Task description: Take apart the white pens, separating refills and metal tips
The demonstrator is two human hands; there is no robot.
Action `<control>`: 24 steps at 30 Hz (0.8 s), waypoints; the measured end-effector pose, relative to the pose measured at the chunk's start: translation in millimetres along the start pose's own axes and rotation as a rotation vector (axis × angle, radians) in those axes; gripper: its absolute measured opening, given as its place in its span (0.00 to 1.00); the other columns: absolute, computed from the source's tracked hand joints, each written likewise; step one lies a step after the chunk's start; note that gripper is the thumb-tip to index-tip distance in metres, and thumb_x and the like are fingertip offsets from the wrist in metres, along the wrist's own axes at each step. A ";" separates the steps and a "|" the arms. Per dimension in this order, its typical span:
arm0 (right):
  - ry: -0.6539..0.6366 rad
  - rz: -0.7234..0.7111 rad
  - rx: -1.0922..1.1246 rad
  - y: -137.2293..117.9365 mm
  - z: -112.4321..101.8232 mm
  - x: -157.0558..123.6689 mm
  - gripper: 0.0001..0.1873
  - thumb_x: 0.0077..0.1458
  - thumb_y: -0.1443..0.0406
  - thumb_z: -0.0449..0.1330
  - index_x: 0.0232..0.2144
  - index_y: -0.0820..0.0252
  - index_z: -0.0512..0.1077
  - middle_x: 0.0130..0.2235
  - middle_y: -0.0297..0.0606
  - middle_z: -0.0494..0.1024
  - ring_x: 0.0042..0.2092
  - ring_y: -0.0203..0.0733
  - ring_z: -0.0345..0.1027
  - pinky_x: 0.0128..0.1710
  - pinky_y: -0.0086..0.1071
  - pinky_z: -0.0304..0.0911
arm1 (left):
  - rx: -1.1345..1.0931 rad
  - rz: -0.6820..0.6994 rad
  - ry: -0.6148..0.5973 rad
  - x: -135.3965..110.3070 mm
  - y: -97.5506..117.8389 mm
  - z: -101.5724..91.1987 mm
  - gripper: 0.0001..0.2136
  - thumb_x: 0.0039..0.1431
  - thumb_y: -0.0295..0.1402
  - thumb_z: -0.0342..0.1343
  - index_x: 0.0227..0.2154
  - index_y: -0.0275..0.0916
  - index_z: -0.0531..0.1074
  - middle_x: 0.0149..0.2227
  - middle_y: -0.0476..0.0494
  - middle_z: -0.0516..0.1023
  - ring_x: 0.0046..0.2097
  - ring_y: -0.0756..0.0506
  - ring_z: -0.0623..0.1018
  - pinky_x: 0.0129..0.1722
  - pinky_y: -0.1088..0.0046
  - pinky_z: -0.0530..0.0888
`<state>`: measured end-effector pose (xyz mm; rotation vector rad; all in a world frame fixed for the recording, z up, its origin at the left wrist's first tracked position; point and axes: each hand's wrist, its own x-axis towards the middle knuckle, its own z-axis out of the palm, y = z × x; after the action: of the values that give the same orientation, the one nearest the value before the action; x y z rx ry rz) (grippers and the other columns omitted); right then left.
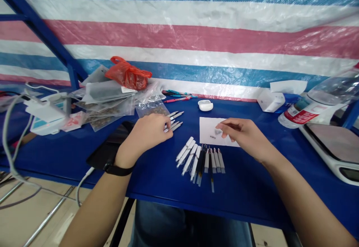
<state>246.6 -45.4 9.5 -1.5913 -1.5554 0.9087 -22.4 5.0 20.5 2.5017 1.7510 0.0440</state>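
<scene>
Lying fanned out, white pens [188, 159] seem dismantled.

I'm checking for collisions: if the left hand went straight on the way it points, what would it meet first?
The white pen parts, right at the fingertips of the left hand; it may already touch them, though depth is unclear.

Blue table [157, 181] | white pens [189, 161] | paper sheet [206, 134] | earbud case [205, 105], apparently
</scene>
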 end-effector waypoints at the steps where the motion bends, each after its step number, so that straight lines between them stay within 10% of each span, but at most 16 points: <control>1: 0.006 0.001 0.006 -0.1 0.4 0.2 0.24 0.50 0.44 0.65 0.27 0.59 0.79 0.24 0.37 0.76 0.24 0.36 0.59 0.24 0.33 0.53 | 0.010 0.002 -0.014 0.1 0.4 0.7 0.08 0.58 0.34 0.55 0.33 0.42 0.80 0.37 0.44 0.82 0.39 0.40 0.80 0.34 0.69 0.68; 11: -0.001 -0.038 0.006 7.0 5.7 2.6 0.24 0.52 0.43 0.63 0.27 0.58 0.78 0.24 0.36 0.76 0.24 0.37 0.61 0.25 0.33 0.55 | 0.060 0.040 -0.053 1.8 12.4 7.7 0.06 0.55 0.30 0.56 0.31 0.40 0.79 0.37 0.42 0.82 0.41 0.37 0.82 0.35 0.66 0.72; 17: -0.104 -0.119 0.016 6.8 19.6 1.6 0.30 0.54 0.39 0.61 0.21 0.57 0.71 0.22 0.33 0.71 0.25 0.37 0.60 0.27 0.32 0.56 | 0.108 0.077 0.317 1.0 33.3 12.9 0.08 0.59 0.28 0.54 0.36 0.37 0.78 0.32 0.39 0.80 0.40 0.36 0.81 0.32 0.66 0.72; 24: 0.004 -0.153 0.232 -9.1 49.7 10.5 0.36 0.56 0.33 0.54 0.17 0.55 0.63 0.20 0.31 0.65 0.24 0.37 0.58 0.27 0.34 0.56 | 0.156 0.488 0.611 10.7 46.0 32.6 0.11 0.68 0.24 0.48 0.46 0.36 0.74 0.36 0.42 0.76 0.37 0.42 0.78 0.33 0.69 0.72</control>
<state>199.2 -33.7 -7.1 -1.2931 -1.4874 0.9612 26.7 -2.4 -8.2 3.2063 1.2532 0.8057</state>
